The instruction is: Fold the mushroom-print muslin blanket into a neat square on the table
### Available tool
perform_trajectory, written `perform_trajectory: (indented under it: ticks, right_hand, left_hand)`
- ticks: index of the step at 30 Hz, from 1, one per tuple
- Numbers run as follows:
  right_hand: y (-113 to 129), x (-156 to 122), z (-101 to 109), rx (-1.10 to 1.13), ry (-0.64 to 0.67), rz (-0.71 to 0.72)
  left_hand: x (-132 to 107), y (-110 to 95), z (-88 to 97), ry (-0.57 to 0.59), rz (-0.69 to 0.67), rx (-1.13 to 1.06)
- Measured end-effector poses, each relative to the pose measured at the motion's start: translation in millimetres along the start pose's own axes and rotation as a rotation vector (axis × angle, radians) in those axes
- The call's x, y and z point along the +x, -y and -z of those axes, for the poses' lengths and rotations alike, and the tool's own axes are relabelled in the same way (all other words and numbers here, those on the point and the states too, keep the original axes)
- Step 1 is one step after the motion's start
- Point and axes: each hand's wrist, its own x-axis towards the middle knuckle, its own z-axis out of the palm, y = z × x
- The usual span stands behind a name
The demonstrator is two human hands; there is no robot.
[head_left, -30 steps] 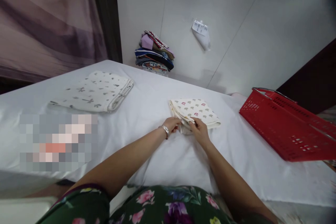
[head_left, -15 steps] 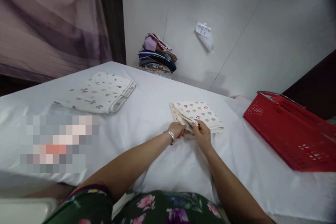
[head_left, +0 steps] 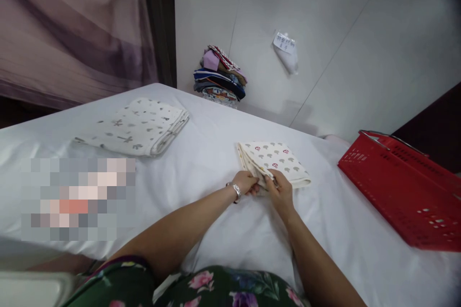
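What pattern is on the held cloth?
The cloth has grey and red motifs on cream; head view.

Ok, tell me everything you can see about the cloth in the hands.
The cloth is cream, printed with grey mushroom-like shapes and a few red ones. It looks like soft fabric, folded in layers and lying on a white sheet. The left hand and right hand pinch its near side, where layers part.
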Motion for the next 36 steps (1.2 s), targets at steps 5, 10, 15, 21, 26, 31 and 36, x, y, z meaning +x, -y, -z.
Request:
perform_trajectory:
  ticks: [5, 10, 15, 21, 26, 31, 36]
  right_hand:
    - [-6.2, -4.2, -3.7, -0.097, 0.189, 0.057]
    - [-7.2, -10.9, -4.6, -0.147, 0.255, 0.071]
    - [-11.8, -7.4, -6.7, -0.165, 0.208, 0.035]
    - [-27.8, -0.8, -7.5, -0.027, 0.012, -0.148]
    - [-28.5, 0.3, -7.0, 0.020, -0.051, -0.247]
    - [-27.5, 0.2, -8.7, 0.049, -0.067, -0.225]
    - [-27.7, -1.5, -8.9, 0.066, -0.007, -0.170]
  left_hand:
    - [-0.3, -0.4, 3.1, 0.037, -0.010, -0.023]
    - [-6.3, -3.0, 7.2, 0.065, -0.042, -0.064]
    - [-9.9, -5.6, 5.9, 0.099, -0.078, -0.097]
    - [-3.0, -4.2, 9.4, 0.069, -0.065, -0.169]
    - [4.0, -4.1, 19.3, -0.040, -0.001, -0.260]
    - [10.3, -12.5, 25.7, -0.088, 0.003, -0.295]
    - [25.5, -19.3, 26.2, -0.134, 0.026, -0.256]
